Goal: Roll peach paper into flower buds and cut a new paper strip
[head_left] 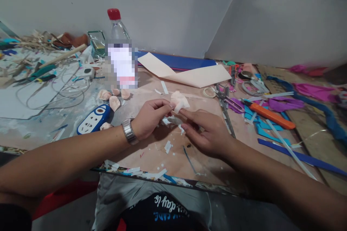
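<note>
Our left hand (151, 118) pinches the pale petal (179, 98), mid-table; our right hand (210, 130) touches its edge, gripping or not we can't tell. Scraps (168, 147) litter the near side, loose petals (115, 104) and a socket block (92, 120) crowd left, bottle (119, 30) beyond, orange cutter (272, 114) right.

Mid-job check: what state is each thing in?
Pale pink piece: pinched by left hand
Left hand: closed at the fingertips
Right hand: partly open, beside the piece
Bottle: upright, red cap on
Blue-and-white power strip: lying face up
Orange utility knife: lying down, blade unclear
Cream strip: bent
</note>
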Available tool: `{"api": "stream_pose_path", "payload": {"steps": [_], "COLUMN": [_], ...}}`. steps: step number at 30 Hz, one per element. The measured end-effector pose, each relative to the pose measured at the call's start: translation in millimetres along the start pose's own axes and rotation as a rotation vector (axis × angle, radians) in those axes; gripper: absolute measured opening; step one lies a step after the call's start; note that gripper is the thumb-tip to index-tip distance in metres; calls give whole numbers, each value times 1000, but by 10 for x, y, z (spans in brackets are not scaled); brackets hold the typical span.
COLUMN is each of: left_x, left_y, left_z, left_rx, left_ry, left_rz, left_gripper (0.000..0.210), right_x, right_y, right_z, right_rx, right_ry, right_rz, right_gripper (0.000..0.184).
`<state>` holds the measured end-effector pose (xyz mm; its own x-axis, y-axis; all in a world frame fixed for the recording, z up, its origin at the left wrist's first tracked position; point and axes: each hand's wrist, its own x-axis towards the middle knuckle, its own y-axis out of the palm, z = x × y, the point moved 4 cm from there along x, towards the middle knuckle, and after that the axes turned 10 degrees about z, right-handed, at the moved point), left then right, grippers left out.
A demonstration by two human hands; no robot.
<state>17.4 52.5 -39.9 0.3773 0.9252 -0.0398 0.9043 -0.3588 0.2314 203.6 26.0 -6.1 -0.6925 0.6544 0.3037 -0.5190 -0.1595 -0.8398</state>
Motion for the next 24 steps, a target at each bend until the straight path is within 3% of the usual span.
{"api": "stream_pose_path", "payload": {"steps": [10,14,17,19,22,24], "left_x": [17,22,12,-6,-50,-80], "left_y": [9,-5,-5,13,54,93], "left_z": [14,3,-53,-96,-150,-178], "left_rx": [-83,-34,130,250,398,496], "left_ry": [-33,-9,56,115,210,277], "left_rz": [2,-4,24,59,104,142], "left_gripper": [30,34,34,30,24,22], "right_x": [38,-9,-41,-30,20,37], "right_y": [-1,-56,-68,-8,141,211], "right_z": [41,46,-67,-164,-252,-265], "right_rx": [22,109,309,528,830,904], "right_ry": [-53,-15,136,221,307,360], "right_rz": [64,-40,-192,-219,-108,-20], "right_gripper": [31,13,17,20,42,43]}}
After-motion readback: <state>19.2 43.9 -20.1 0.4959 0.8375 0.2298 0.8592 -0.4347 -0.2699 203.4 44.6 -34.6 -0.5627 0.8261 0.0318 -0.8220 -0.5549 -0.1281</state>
